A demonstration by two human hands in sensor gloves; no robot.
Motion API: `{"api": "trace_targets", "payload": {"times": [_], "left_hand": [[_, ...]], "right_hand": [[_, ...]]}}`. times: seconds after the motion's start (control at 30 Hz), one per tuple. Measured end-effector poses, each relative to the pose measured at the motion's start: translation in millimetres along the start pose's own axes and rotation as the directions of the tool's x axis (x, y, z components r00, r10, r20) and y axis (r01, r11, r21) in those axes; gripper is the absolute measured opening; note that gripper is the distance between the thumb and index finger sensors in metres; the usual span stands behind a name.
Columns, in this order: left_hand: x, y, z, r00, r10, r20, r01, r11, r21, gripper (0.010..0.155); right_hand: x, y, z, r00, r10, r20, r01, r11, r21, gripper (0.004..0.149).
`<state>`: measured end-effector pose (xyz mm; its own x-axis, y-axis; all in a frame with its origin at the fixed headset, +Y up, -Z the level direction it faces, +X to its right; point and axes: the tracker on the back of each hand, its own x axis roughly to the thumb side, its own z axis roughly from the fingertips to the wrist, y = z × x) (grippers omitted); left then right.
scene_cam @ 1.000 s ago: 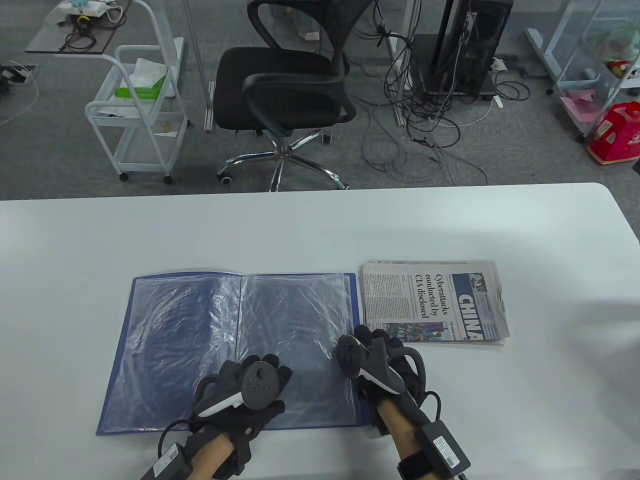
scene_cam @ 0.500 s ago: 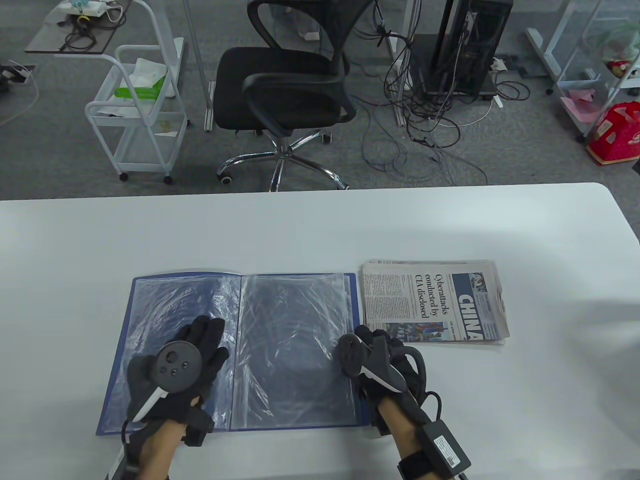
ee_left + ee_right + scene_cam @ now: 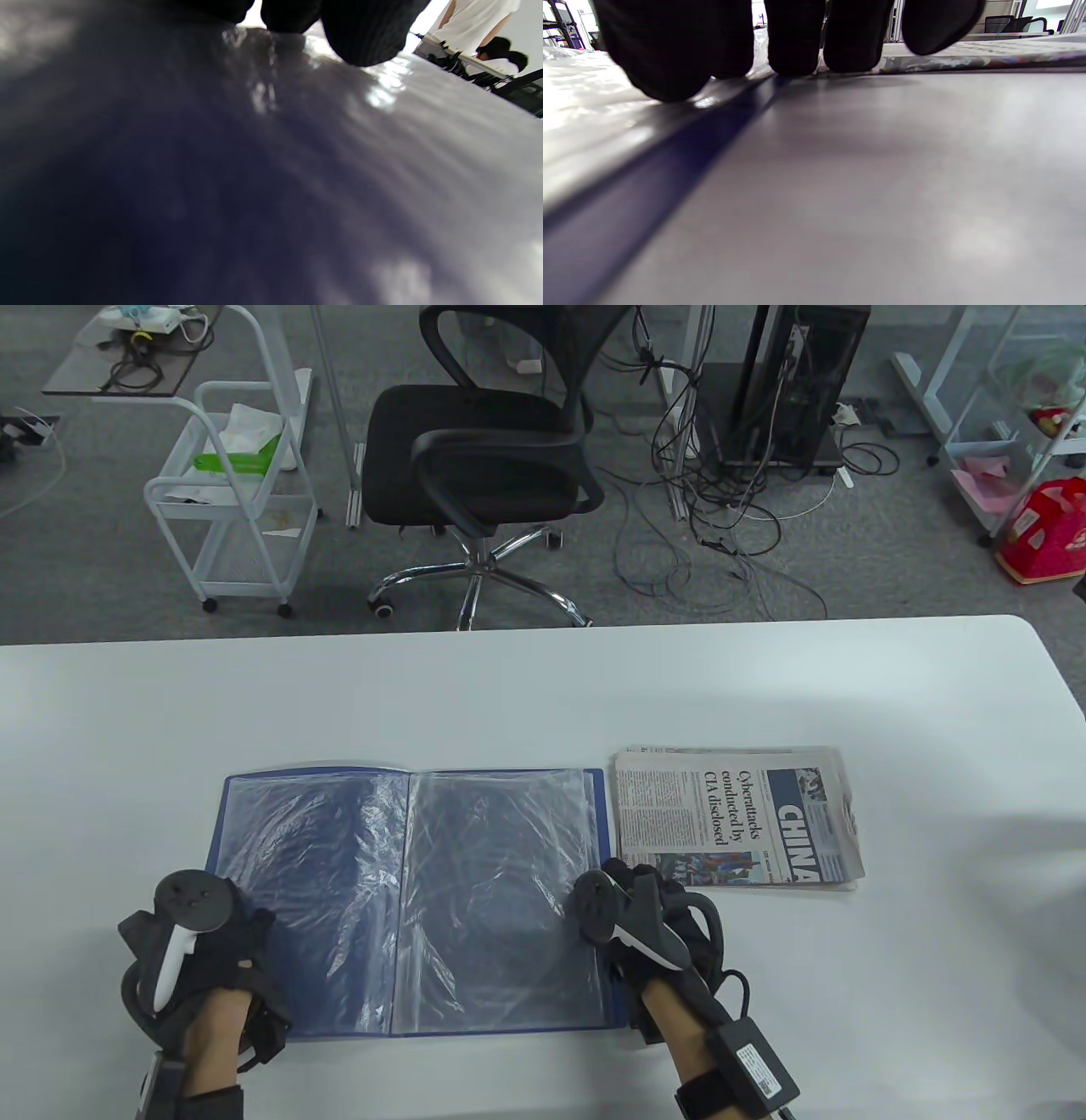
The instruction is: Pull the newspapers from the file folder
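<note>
Newspapers, table view: folded stack [image 3: 736, 816] on the white table [image 3: 526, 691], just beyond the right hand [image 3: 649, 920], outside the folder.
Folder, table view: blue file folder [image 3: 407, 899] lies open between the hands, crinkled clear sleeves; left hand [image 3: 191, 950] on its near-left corner.
Left wrist view: fingertips [image 3: 360, 34] rest flat on glossy plastic.
Right wrist view: fingers [image 3: 670, 55] spread, pressing the folder's right edge; newspaper edge [image 3: 967, 59] just beyond them.

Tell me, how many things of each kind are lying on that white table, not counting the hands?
Blue file folder, lying open with clear plastic sleeves: 1
Stack of folded newspapers, right of the folder: 1 stack; the number of papers in it cannot be told
Total: 2 things on the table
</note>
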<state>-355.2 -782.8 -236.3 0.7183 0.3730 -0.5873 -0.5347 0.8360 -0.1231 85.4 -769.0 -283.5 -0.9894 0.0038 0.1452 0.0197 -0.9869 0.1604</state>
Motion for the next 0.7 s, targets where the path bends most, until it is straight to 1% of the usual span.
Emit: {"api": "trace_targets", "payload": {"times": [0.03,0.13,0.27,0.37,0.43,0.5,0.57,0.6,0.7], "left_hand": [[0,-1,-1,1.000,0.013,0.005,-0.013,1.000,-0.018,0.075],[-1,1,-1,0.999,0.034,0.008,-0.034,0.999,-0.009,0.075],[-6,7,0,0.989,0.147,0.033,-0.145,0.988,-0.049,0.076],[-6,10,2,0.971,0.235,0.049,-0.230,0.968,-0.096,0.076],[-5,11,5,0.948,0.313,0.063,-0.302,0.944,-0.134,0.076],[-2,11,8,0.907,0.415,0.076,-0.395,0.899,-0.192,0.076],[3,9,12,0.849,0.521,0.086,-0.485,0.834,-0.263,0.073],[6,10,15,0.826,0.552,0.116,-0.509,0.818,-0.267,0.071],[21,15,25,0.795,0.560,0.231,-0.509,0.824,-0.247,0.069]], "right_hand": [[0,0,0,1.000,0.002,-0.001,-0.002,1.000,-0.001,0.057],[0,0,0,1.000,0.011,-0.002,-0.011,1.000,-0.004,0.057],[0,0,-1,1.000,0.010,-0.006,-0.010,1.000,-0.001,0.056],[1,-1,-1,1.000,0.014,-0.008,-0.014,1.000,0.003,0.055],[1,-1,-1,1.000,0.019,-0.009,-0.019,1.000,0.005,0.055],[1,-1,-1,1.000,0.021,-0.009,-0.021,1.000,0.007,0.055],[2,-1,-1,1.000,0.022,-0.010,-0.022,1.000,0.009,0.055],[2,-1,-1,1.000,0.022,-0.010,-0.022,1.000,0.009,0.055],[2,-1,-2,1.000,0.023,-0.011,-0.023,1.000,0.010,0.055]]}}
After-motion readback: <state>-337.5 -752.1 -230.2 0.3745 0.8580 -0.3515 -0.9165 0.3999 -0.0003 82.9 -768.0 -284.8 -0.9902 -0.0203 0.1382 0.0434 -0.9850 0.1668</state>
